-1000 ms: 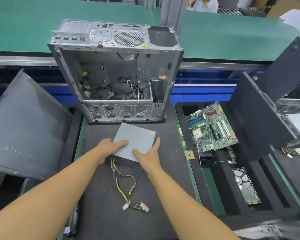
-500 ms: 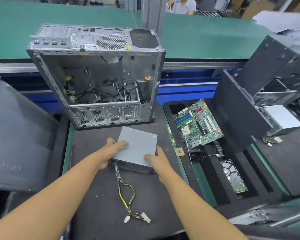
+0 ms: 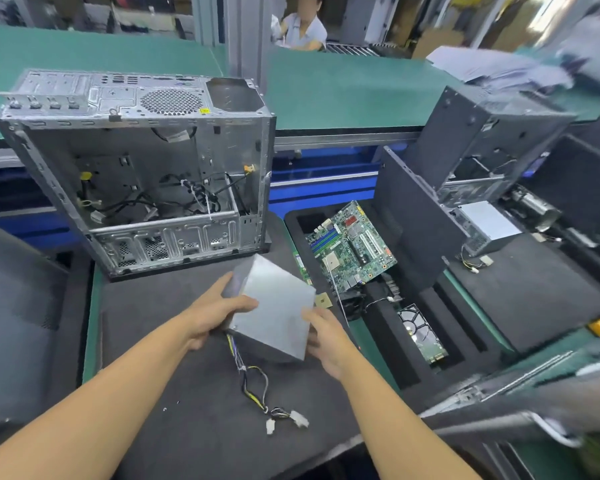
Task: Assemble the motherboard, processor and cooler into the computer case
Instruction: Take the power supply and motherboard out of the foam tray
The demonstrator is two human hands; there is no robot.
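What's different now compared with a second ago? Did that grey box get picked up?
Yes. Both hands, left and right, already on the grey box, have tilted and lifted it off the mat; its cables trail below. The open case and motherboard stayed put.

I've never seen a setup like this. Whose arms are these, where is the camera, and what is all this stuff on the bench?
There is no robot here: a person wears a camera on the head, so you look down along their own two arms. The left hand and right hand grip a grey metal box, tilted, with a bundle of wires trailing from it onto the dark foam mat. Behind it stands an open computer case with loose cables inside. To the right, a foam tray holds a green motherboard, a small square chip and what looks like a disk drive.
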